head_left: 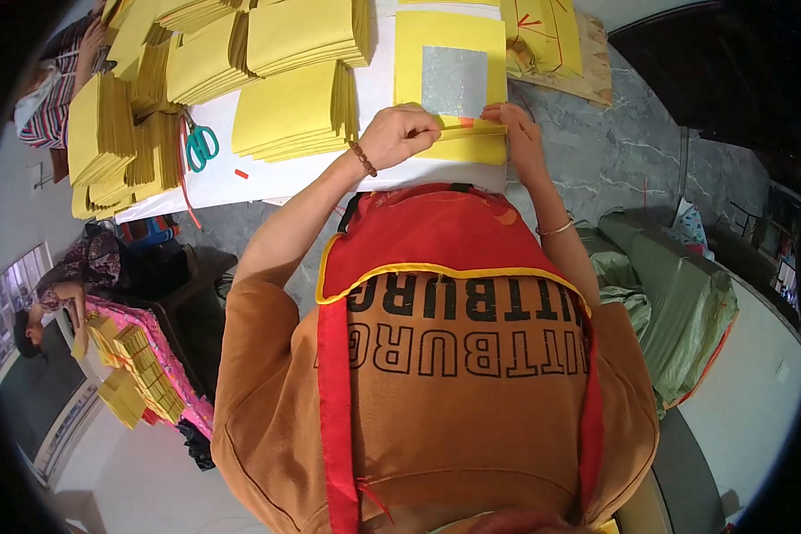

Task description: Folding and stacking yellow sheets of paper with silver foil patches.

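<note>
A yellow paper sheet [408, 53] with a silver square [455, 82] in its middle lies at the near edge of the white table, in front of me. Its near part is folded into a narrow strip [472, 133], and a small orange-red patch shows just above. My left hand [402, 135] is closed at the left end of this strip, thumb and finger pressed together on the paper. At the right edge of the sheet, my right hand [518, 133] pinches the paper with bent fingers. The exact fingertip contact is partly hidden.
Stacks of folded yellow paper [289, 107] cover the table's left and far parts. Green-handled scissors [201, 147] and a red strip [240, 174] lie left. A red-marked yellow bundle [543, 40] sits far right. Two other people [49, 107] are at the left; green-wrapped bales [676, 303] stand right.
</note>
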